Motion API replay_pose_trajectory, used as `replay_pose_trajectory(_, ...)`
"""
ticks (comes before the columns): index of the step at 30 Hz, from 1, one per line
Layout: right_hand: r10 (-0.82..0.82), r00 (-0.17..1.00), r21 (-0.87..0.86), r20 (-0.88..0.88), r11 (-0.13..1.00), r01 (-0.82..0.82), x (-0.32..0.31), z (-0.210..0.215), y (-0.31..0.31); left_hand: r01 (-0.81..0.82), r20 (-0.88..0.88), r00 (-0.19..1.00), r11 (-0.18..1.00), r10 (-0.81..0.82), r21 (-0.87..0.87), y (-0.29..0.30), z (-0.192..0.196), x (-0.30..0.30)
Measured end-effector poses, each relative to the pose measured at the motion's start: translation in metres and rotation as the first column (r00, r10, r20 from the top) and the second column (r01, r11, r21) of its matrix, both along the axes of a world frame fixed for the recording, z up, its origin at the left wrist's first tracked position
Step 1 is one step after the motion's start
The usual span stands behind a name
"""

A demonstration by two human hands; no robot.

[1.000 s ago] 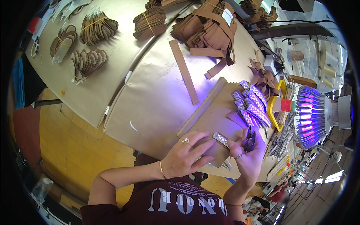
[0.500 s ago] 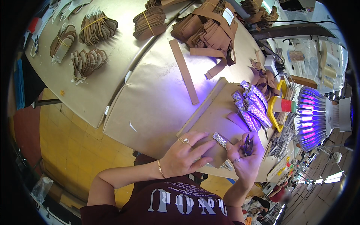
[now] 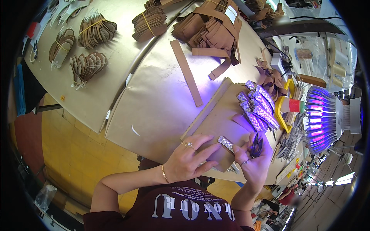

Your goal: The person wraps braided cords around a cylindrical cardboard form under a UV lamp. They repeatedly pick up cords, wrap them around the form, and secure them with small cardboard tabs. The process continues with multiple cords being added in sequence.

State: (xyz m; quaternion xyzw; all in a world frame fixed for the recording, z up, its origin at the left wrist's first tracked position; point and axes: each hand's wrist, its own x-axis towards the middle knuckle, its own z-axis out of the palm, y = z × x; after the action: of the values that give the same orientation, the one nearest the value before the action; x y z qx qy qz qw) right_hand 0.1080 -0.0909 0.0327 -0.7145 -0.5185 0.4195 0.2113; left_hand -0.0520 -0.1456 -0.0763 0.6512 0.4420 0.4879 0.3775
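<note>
My left hand (image 3: 190, 158) is spread over the near edge of a brown board (image 3: 216, 119), its fingers apart and its fingertips by the end of a short silvery braided strip (image 3: 224, 143). The other end of that strip lies under the thumb of my right hand (image 3: 251, 163). Tucked in the curled fingers of the same hand is a small dark pair of snips (image 3: 256, 146), blades pointing up. Farther along the board lies a pile of similar braided strips (image 3: 260, 109), lit violet.
A finned lamp (image 3: 323, 120) glows violet at the right. Near it stand a yellow tray (image 3: 283, 119) and a red-and-white cup (image 3: 291, 105). Bundled brown strips (image 3: 216, 29), a single flat strip (image 3: 187, 73) and tied brown pieces (image 3: 97, 30) lie on the table's far side.
The view has shifted slightly. Both hands keep nearly the same pose around the braided strip, and the snips remain in my right hand.
</note>
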Motion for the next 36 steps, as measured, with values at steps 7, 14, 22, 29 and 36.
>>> replay_pose_trajectory(7, -0.017, 1.000, -0.015, -0.027, 1.000, 0.016, -0.001, 0.001, 0.001, 0.009, 0.010, 1.000, 1.000, -0.009, -0.010, 0.000, 0.001, -0.001)
replay_pose_trajectory(14, -0.014, 0.998, 0.002, -0.054, 1.000, 0.014, -0.004, 0.000, 0.001, -0.084, 0.021, 0.996, 0.989, 0.082, 0.120, 0.000, 0.000, 0.001)
replay_pose_trajectory(22, 0.124, 0.986, -0.006, 0.114, 0.992, -0.124, 0.008, 0.011, -0.004, 0.184, -0.116, 0.978, 0.980, -0.175, 0.071, 0.006, 0.012, 0.003)
replay_pose_trajectory(29, 0.026, 0.987, -0.164, -0.161, 0.985, -0.053, 0.077, 0.029, -0.035, 0.183, -0.241, 0.958, 0.979, -0.158, 0.085, 0.005, 0.015, 0.005)
replay_pose_trajectory(36, -0.101, 0.926, -0.113, -0.364, 0.992, 0.063, 0.088, 0.000, -0.055, 0.162, -0.298, 0.945, 0.984, -0.133, 0.073, 0.001, 0.016, 0.007)
